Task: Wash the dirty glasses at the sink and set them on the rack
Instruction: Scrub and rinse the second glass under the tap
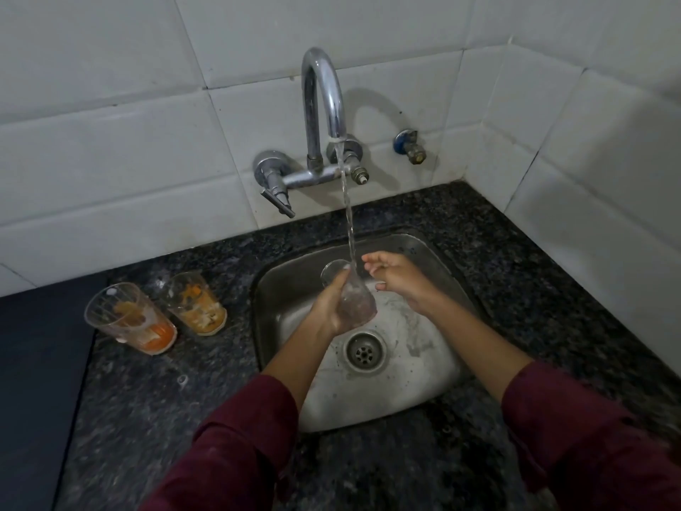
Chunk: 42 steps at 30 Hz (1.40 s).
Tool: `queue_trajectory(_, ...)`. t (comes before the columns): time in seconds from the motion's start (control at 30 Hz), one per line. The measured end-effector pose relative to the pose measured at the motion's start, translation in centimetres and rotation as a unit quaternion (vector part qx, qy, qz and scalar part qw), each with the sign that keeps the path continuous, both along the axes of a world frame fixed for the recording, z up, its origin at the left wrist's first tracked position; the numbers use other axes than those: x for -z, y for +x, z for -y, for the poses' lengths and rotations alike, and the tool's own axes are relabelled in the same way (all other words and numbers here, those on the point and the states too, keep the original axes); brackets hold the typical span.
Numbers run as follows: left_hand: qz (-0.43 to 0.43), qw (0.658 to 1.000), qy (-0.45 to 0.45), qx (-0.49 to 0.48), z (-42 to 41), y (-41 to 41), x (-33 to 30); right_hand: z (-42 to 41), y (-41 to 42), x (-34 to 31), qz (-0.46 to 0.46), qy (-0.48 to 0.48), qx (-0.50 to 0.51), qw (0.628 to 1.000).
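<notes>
My left hand (pixel 326 306) grips a clear glass (pixel 353 295) over the steel sink (pixel 280 285), tilted with its mouth toward the back left. Water from the chrome tap (pixel 322 97) streams down onto the glass. My right hand (pixel 396 278) hovers just right of the glass with its fingers spread and holds nothing. Two dirty glasses stand on the dark granite counter left of the sink: the nearer one (pixel 129 319) has orange residue at its bottom, and the one behind it (pixel 197 304) has yellow-orange residue. No rack is in view.
The sink drain (pixel 365 352) lies below my hands. A tap lever (pixel 278 202) sticks out at the left of the tap, and a small blue valve (pixel 409 145) sits on the tiled wall to the right. A dark flat surface (pixel 37 381) borders the counter at far left.
</notes>
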<state>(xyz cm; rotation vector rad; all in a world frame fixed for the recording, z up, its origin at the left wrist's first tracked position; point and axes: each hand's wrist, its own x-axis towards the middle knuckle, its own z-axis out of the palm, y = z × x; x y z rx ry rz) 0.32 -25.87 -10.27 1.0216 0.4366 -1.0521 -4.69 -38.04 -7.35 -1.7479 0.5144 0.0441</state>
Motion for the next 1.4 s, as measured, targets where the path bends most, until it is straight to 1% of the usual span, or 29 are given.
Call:
queue_trajectory(0.07,0.117,0.991,0.057,0.039,-0.8,-0.4,0.9,0.0,-0.2,0.1,0.0,0.004,-0.004,1.0)
queue_trajectory(0.1,0.188,0.977,0.088,0.045,-1.3,-0.7,1.3,0.1,-0.2,0.2,0.001,0.005,-0.004,1.0)
queue_trajectory(0.17,0.305,0.944,0.113,0.055,-2.1,-0.9,1.9,0.1,-0.4,0.5,-0.005,0.009,-0.004,1.0)
queue_trajectory(0.2,0.352,0.927,0.117,0.062,-2.4,-1.0,1.9,0.0,-0.5,0.7,-0.01,0.011,-0.006,1.0)
queue_trajectory(0.27,0.412,0.902,0.113,0.072,-2.9,-1.1,1.9,-0.3,-0.6,1.0,-0.017,0.031,-0.018,0.999)
queue_trajectory(0.33,0.425,0.895,0.111,0.074,-3.1,-1.3,1.6,-0.9,-1.0,1.1,-0.015,0.063,-0.051,0.997)
queue_trajectory(0.5,0.41,0.907,0.077,0.064,-3.6,-1.5,1.2,-1.6,-2.3,1.2,0.027,0.135,-0.143,0.98)
queue_trajectory(0.53,0.409,0.907,0.069,0.068,-3.6,-1.6,1.1,-1.7,-2.4,1.5,0.03,0.124,-0.156,0.979)
queue_trajectory(0.6,0.411,0.907,0.063,0.068,-3.4,-1.7,0.9,-2.0,-2.5,1.7,0.034,0.07,-0.164,0.983)
queue_trajectory(0.7,0.403,0.911,0.043,0.073,-2.6,-1.8,0.3,-2.2,-2.0,1.7,0.065,0.026,-0.113,0.991)
queue_trajectory(0.77,0.401,0.909,0.03,0.107,-2.4,-1.5,-0.1,-1.9,-1.5,1.4,0.068,-0.008,-0.079,0.994)
queue_trajectory(0.83,0.389,0.906,0.024,0.162,-2.6,-0.8,-0.2,-1.7,-1.1,1.0,0.068,-0.054,-0.051,0.995)
queue_trajectory(0.9,0.365,0.913,0.057,0.175,-2.8,-0.1,-1.0,-1.7,-1.0,0.5,0.072,-0.094,-0.036,0.992)
queue_trajectory(0.93,0.35,0.92,0.098,0.146,-2.9,0.4,-1.5,-1.7,-1.0,0.2,0.07,-0.109,-0.037,0.991)
queue_trajectory(1.0,0.325,0.93,0.174,0.018,-3.3,1.8,-2.4,-1.6,-1.1,-0.3,0.065,-0.131,-0.044,0.988)
queue_trajectory(1.03,0.324,0.926,0.192,-0.041,-3.5,2.7,-3.0,-1.5,-1.1,-0.3,0.059,-0.136,-0.046,0.988)
queue_trajectory(1.07,0.337,0.915,0.207,-0.075,-3.8,3.5,-3.7,-1.3,-1.1,-0.4,0.053,-0.138,-0.05,0.988)
queue_trajectory(1.1,0.364,0.9,0.222,-0.088,-3.9,4.5,-4.5,-1.1,-1.2,-0.4,0.043,-0.138,-0.056,0.988)
queue_trajectory(1.17,0.431,0.859,0.261,-0.09,-3.7,6.5,-6.1,-0.7,-1.4,-0.4,0.017,-0.151,-0.068,0.986)
queue_trajectory(1.23,0.484,0.817,0.302,-0.087,-3.0,8.3,-7.5,-0.3,-1.7,-0.4,-0.012,-0.194,-0.077,0.978)
queue_trajectory(1.3,0.506,0.79,0.335,-0.085,-2.3,9.4,-8.0,0.2,-1.9,-0.7,-0.058,-0.261,-0.1,0.958)
queue_trajectory(1.4,0.508,0.772,0.371,-0.095,-1.7,9.8,-7.1,0.7,-2.1,-1.2,-0.145,-0.359,-0.167,0.907)
